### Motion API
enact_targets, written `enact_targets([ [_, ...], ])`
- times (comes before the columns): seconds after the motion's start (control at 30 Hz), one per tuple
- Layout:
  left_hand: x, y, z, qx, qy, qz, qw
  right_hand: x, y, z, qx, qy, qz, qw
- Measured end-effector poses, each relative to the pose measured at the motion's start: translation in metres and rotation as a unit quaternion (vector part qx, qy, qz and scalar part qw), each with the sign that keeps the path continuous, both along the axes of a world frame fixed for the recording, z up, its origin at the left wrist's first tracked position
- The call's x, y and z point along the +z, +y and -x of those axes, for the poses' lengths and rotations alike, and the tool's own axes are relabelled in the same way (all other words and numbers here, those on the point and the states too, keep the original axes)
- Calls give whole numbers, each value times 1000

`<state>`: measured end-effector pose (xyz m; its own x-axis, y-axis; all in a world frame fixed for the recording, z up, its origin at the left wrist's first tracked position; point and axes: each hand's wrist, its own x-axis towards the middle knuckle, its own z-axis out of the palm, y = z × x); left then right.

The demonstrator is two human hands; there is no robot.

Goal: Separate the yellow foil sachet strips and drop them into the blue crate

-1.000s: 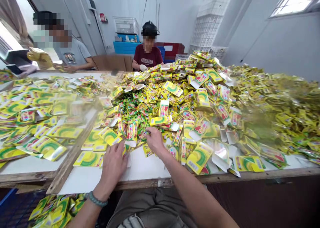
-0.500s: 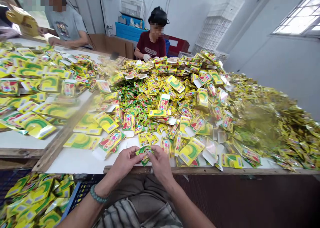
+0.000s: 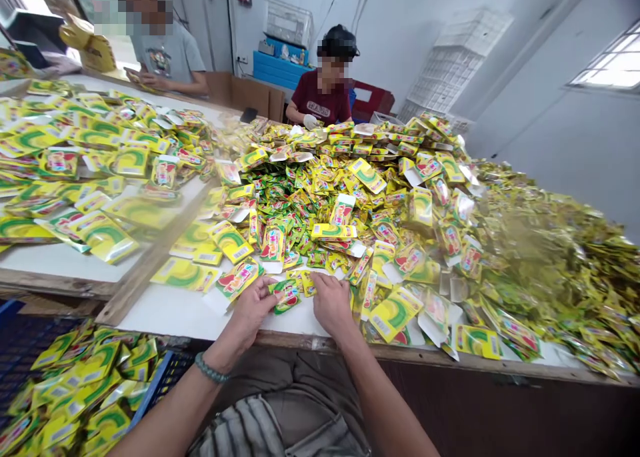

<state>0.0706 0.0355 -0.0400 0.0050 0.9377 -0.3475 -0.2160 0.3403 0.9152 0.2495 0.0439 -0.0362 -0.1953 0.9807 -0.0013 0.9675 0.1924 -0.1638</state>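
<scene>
The left hand's [image 3: 251, 310] thumb and index finger pinch one corner of a small, glossy green foil sachet with red and white print [image 3: 287, 297], which lies tilted low over the white tabletop [image 3: 173, 313], just back from its front edge. The right hand [image 3: 334, 307] is apart from that sachet, fingers curled, the index finger reaching towards small crinkled yellow foil sachets [image 3: 300, 280]; I cannot tell whether it grips one. Bare white surface runs left from the left wrist to a rough wooden divider strip [image 3: 131, 293], and a narrow bare band lies between the hands and the worn wooden front rail [image 3: 300, 340]. Right of the right hand, flat yellow cardboard boxes with green arcs [image 3: 397, 312] crowd close to the rail, leaving little room. Beyond, a jumbled mound of crinkled, shiny yellow packets [image 3: 545, 250] slopes along the table's right side.
</scene>
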Motion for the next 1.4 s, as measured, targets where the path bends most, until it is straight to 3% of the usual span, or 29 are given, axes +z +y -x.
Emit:
enact_targets([
  [0.17,-7,3,0,4,16,-9,1000,3,-6,1,56,-5,-3,998],
  [0.33,-8,2,0,12,13,-30,999,1,-6,0,-8,83,-54,995],
  [0.43,-10,0,1,-6,31,-51,998,11,-9,-3,-67,278,-57,957],
  [0.53,-10,-1,1,-21,39,-62,997,24,-14,1,-49,463,100,879],
  [0.63,-7,-2,2,-31,0,-63,998,27,-17,11,-40,519,220,825],
  [0.73,-2,-5,5,-52,-42,-59,996,21,-16,17,-74,532,240,809],
  [0.93,5,-8,9,-63,-54,-62,995,21,-12,12,-68,500,243,828],
  [1.1,5,-8,6,-58,-67,-56,995,26,-18,22,-90,580,253,769],
  [1.17,5,-10,5,-71,-63,-64,993,24,-20,29,-76,565,257,780],
  [1.27,7,-11,13,-95,-23,-82,992,20,-20,32,-95,522,196,825],
  [1.33,9,-8,25,-89,79,-108,987,17,-19,30,-116,485,138,856],
  [1.4,14,-2,42,-39,265,-155,951,12,-19,27,-110,441,79,887],
])
